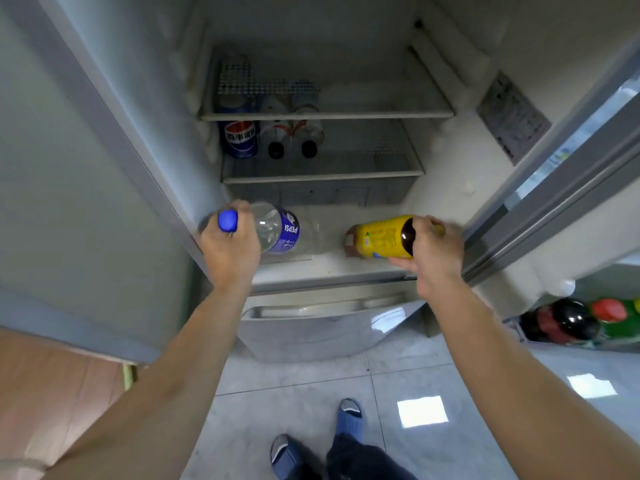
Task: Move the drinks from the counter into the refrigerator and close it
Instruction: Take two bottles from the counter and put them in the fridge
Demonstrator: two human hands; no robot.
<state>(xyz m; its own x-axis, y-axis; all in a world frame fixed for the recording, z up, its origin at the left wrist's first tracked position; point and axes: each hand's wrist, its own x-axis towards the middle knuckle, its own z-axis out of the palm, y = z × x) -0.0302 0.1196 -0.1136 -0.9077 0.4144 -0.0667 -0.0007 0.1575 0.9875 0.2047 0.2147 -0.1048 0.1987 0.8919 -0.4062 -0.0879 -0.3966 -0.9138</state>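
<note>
The refrigerator stands open before me. My left hand grips the neck of a clear Pepsi bottle with a blue cap, lying sideways on the bottom shelf at the left. My right hand holds the neck end of a brown drink bottle with a yellow label, also lying sideways, on the right of the same shelf. On the middle shelf stand a blue Pepsi can and two dark-capped bottles.
The open fridge door swings out at the right; its lower door rack holds several bottles with dark, red and green tops. A lower drawer front juts out beneath the shelf. A wooden counter is at the lower left.
</note>
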